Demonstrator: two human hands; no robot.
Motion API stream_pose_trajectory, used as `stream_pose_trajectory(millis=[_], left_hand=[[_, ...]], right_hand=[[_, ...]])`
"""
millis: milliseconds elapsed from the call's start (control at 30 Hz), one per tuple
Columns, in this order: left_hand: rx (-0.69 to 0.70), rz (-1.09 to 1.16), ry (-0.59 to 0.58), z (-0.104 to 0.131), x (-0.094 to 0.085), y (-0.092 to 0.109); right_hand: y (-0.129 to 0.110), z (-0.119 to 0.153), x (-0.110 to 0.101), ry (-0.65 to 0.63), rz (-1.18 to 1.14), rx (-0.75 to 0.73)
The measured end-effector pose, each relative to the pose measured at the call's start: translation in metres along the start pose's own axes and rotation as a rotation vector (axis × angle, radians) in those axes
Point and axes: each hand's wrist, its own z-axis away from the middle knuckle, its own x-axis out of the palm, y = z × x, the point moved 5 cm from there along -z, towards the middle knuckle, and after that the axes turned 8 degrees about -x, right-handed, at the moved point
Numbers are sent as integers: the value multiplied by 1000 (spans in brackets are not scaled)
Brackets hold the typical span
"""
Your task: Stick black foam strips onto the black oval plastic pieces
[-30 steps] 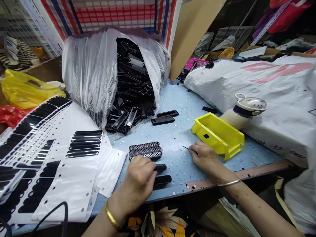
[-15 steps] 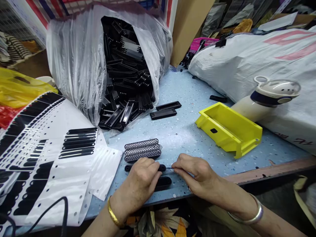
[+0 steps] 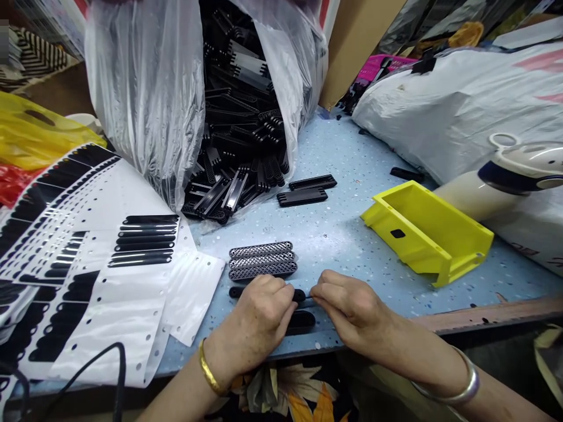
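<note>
My left hand [image 3: 264, 310] is closed over a slim black plastic piece with rounded ends [image 3: 299, 295], holding it down on the table; its middle is hidden under the fingers. At that piece's right end, my right hand [image 3: 347, 302] pinches a thin dark sliver [image 3: 308, 297], too small to make out. Nearer the table edge lies a second black rounded piece [image 3: 303, 319], partly covered by the left hand. Just beyond the hands sit several pieces with a silvery mesh-patterned face [image 3: 263, 256], side by side.
Sheets of black stickers [image 3: 145, 240] lie at left. A clear plastic bag [image 3: 145, 105] spills black plastic parts [image 3: 240, 135], with two loose black parts [image 3: 303, 196] nearby. At right are a yellow bin [image 3: 409, 246], a lying bottle [image 3: 479, 181] and a large white sack [image 3: 440, 99].
The view has shifted, so the table things appear further right and slightly higher. Both hands keep nearly the same grip and place on the black piece.
</note>
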Motion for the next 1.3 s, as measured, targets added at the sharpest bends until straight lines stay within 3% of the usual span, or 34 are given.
stream_pose_trajectory(millis=[233,433,567,833,1300], left_hand=[[2,-6,4,0,1,-1],[-26,89,-29,0,1,-3],[-23,124,-27,-1,1,-4],[-25,148,0,-1,3,-7],[-33,154,-17,-2,7,-10]], right_hand=[[-11,-3,-3,-27,48,-1],[-5,-4,-7,65,39,-36],[3,-18,-3,-12,9,-1],[16,-24,7,-45,-189,211],[21,-29,9,-91,-406,367]])
